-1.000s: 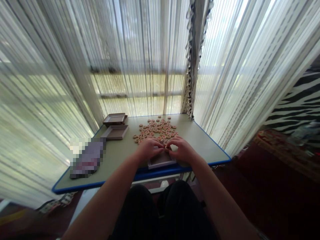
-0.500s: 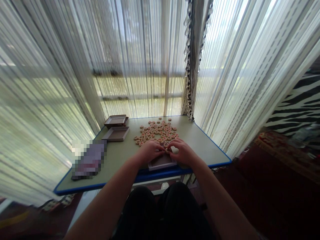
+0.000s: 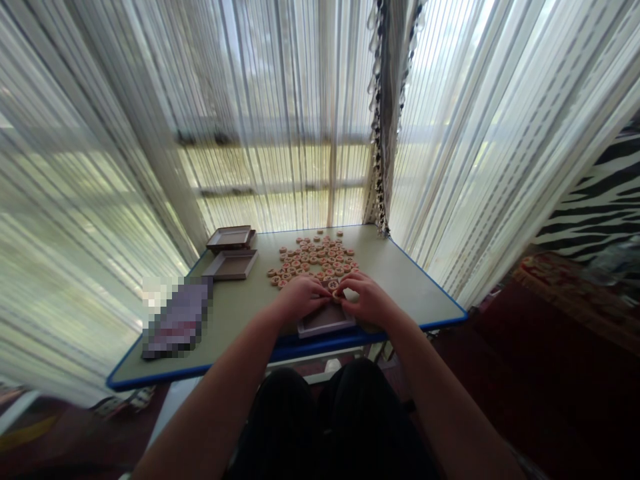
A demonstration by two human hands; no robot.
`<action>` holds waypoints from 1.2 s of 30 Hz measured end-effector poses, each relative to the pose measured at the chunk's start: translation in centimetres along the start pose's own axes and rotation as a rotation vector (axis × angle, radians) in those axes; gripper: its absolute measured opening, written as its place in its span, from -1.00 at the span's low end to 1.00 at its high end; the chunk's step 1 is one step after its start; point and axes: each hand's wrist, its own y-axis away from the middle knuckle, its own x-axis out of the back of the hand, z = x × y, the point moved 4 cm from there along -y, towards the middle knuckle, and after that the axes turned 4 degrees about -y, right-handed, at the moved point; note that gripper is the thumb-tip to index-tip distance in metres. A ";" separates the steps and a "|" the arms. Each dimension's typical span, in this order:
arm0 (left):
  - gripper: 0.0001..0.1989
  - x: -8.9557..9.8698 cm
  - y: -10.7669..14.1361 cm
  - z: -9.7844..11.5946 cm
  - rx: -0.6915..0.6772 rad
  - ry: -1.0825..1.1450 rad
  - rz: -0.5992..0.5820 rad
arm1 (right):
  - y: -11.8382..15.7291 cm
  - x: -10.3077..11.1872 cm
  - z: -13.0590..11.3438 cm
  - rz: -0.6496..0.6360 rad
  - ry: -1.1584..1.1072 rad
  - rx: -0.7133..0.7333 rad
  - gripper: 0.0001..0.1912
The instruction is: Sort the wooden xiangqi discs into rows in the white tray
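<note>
In the head view, my right hand [image 3: 369,299] pinches a round wooden xiangqi piece [image 3: 337,295] between thumb and fingers, over the far side of a shallow open box [image 3: 326,320] at the table's front edge. Close to that piece, from the left, come the fingertips of my left hand [image 3: 300,298]. Its fingers are drawn together; whether they grip anything is hidden. Another xiangqi piece [image 3: 333,285] shows just beyond the held one. Past both hands spreads a loose heap of xiangqi pieces [image 3: 314,259], with red or dark markings too small to read.
Two shallow box parts, one grey-brown tray [image 3: 233,265] and one behind it [image 3: 230,236], lie at the table's back left. A purple item [image 3: 181,317], partly pixelated, rests at the left. Sheer curtains [image 3: 280,113] hang behind the blue-edged table [image 3: 415,290].
Both hands stay at the box with almost the same grip. The view has shifted slightly, so the table's far side appears a little higher.
</note>
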 end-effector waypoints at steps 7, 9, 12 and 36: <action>-0.78 0.1 -0.2 -0.1 0.069 -0.046 0.044 | 0.0 0.1 -0.3 0.008 -0.021 0.007 -0.89; -0.77 0.1 -0.2 0.0 0.072 -0.065 0.042 | 0.1 0.3 -0.5 0.005 -0.052 0.006 -0.91; -0.76 0.1 -0.3 0.1 0.068 -0.089 0.054 | 0.2 0.5 -0.7 -0.006 -0.082 -0.005 -0.95; -0.77 0.0 -0.8 -0.1 0.083 -0.072 0.076 | 0.4 0.2 -0.9 -0.103 0.027 -0.007 -0.87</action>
